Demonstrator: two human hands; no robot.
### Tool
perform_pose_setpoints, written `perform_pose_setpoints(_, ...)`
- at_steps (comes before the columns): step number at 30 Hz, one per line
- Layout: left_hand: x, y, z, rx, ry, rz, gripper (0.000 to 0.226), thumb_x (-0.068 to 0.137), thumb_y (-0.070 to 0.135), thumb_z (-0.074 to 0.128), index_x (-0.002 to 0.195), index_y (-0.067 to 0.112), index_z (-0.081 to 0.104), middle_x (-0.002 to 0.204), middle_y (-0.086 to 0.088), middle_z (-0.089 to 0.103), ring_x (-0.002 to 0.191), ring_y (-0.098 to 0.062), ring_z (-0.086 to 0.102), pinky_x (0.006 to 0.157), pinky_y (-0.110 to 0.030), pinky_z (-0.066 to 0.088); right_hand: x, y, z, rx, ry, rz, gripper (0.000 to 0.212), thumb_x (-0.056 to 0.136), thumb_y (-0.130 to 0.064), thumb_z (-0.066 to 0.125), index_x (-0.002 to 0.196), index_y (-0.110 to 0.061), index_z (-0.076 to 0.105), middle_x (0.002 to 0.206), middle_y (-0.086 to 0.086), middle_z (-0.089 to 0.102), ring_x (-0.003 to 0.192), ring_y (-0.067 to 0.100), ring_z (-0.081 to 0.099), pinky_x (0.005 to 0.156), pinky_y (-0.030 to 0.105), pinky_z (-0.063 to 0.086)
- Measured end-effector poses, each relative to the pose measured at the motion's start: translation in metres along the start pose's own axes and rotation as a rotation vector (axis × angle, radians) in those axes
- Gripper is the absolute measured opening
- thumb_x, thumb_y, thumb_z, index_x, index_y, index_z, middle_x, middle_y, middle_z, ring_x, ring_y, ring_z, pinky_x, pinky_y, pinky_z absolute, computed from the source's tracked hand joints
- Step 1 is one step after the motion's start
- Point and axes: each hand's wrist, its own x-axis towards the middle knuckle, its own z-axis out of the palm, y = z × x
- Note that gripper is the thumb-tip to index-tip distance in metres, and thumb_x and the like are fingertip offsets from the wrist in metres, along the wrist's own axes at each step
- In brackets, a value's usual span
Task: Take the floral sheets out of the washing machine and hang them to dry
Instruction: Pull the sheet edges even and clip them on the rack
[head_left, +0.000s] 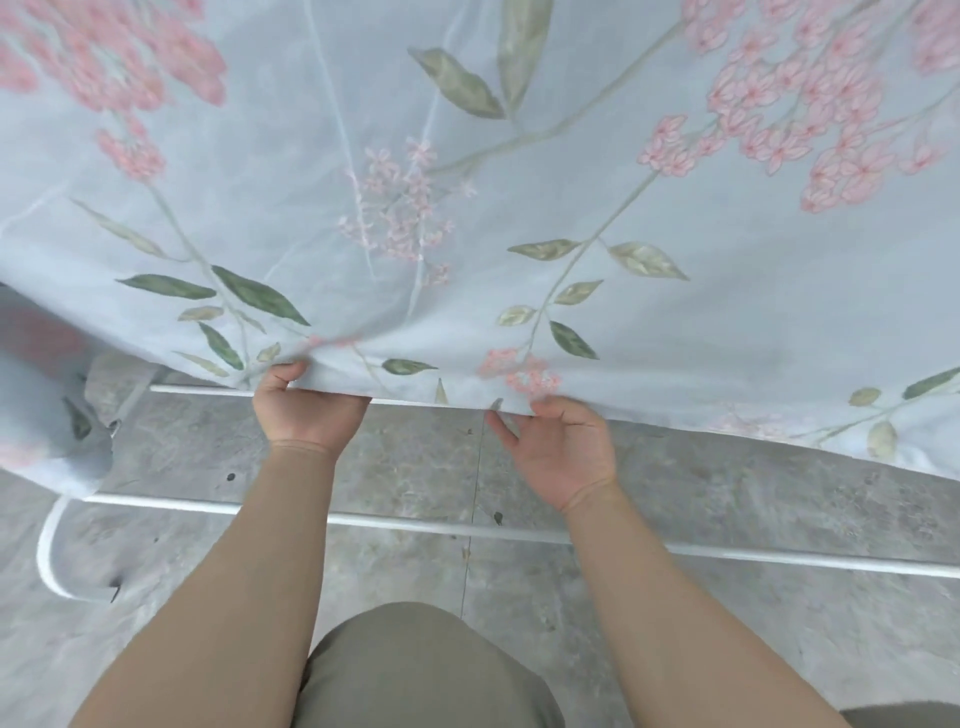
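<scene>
Grey mottled floor (727, 649), stone-like and crossed by a thin seam, lies beneath everything. At the near hem of the floral sheet (519, 208), the left hand (309, 413) grips the cloth, one digit curled over the top of the edge and the rest tucked beneath it, puckering the fabric into small folds. Just to its right, the right hand (563, 452) sits palm up at the same hem with its fingers loosely curled against the edge; motion blur hides whether it has hold of any cloth. Snug tan sleeves (234, 571) cover both forearms to the wrist. From the hands the sheet spreads far and wide, filling the upper scene: thin, pale blue, faintly see-through, printed with pink blossom clusters, slender stems and pointed green leaves. Its left part sags down in soft folds. A slim white far rail (197, 389) shows just under the hem, partly covered by it, and a matching near rail (426, 526) runs bare across, bending in a rounded corner at the left.
</scene>
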Motion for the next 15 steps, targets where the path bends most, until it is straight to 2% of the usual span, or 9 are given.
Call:
perform_pose_setpoints(2,0.001,0.007,-0.008,0.017,-0.02,0.031,0.049,0.051,0.001,0.061,0.099,0.005,0.073,0.125,-0.011,0.066,0.125,-0.035,0.059,0.108,-0.052,0.041,0.001,0.003,0.005,-0.079,0.023,-0.012,0.026,0.075,0.004,0.066,0.091,-0.016,0.072,0.114,0.005,0.07,0.116,0.03,0.062,0.108,0.044,0.044)
perform_pose_setpoints(5,0.002,0.023,-0.022,-0.054,-0.002,0.098,0.047,0.05,0.001,0.059,0.096,0.003,0.07,0.11,-0.014,0.066,0.107,-0.037,0.066,0.098,-0.057,0.047,0.001,0.001,-0.001,-0.153,0.155,-0.075,0.014,0.082,-0.011,0.074,0.087,-0.022,0.08,0.115,0.001,0.073,0.11,0.022,0.067,0.104,0.038,0.048)
perform_pose_setpoints(7,0.0,0.038,-0.029,-0.087,-0.018,0.157,0.042,0.058,0.005,0.052,0.096,0.006,0.068,0.112,-0.014,0.064,0.111,-0.041,0.065,0.106,-0.061,0.039,0.004,-0.002,-0.002,-0.151,0.253,-0.118,0.007,0.082,-0.017,0.076,0.087,-0.021,0.079,0.109,-0.001,0.073,0.107,0.019,0.067,0.101,0.035,0.049)
perform_pose_setpoints(9,-0.001,0.049,-0.031,-0.098,-0.074,0.222,0.044,0.058,0.007,0.051,0.099,0.012,0.066,0.113,-0.012,0.066,0.113,-0.042,0.065,0.113,-0.059,0.03,0.007,-0.011,-0.003,-0.105,0.307,-0.178,0.013,0.08,-0.017,0.078,0.092,-0.018,0.075,0.103,-0.001,0.073,0.107,0.019,0.067,0.098,0.033,0.051)
perform_pose_setpoints(12,0.002,0.071,-0.029,-0.154,-0.183,0.271,0.051,0.066,0.011,0.047,0.114,0.012,0.065,0.123,-0.009,0.063,0.122,-0.038,0.059,0.113,-0.059,0.028,0.01,-0.018,-0.002,-0.063,0.333,-0.255,0.016,0.077,-0.011,0.08,0.091,-0.014,0.074,0.099,0.0,0.075,0.107,0.018,0.07,0.093,0.033,0.055)
perform_pose_setpoints(15,0.003,0.087,-0.029,-0.199,-0.149,0.293,0.041,0.074,0.013,0.049,0.109,0.007,0.071,0.127,-0.01,0.063,0.128,-0.037,0.056,0.111,-0.056,0.033,0.01,-0.016,-0.001,-0.079,0.338,-0.279,0.015,0.081,-0.009,0.077,0.094,-0.014,0.072,0.097,-0.001,0.076,0.105,0.017,0.071,0.091,0.033,0.057)
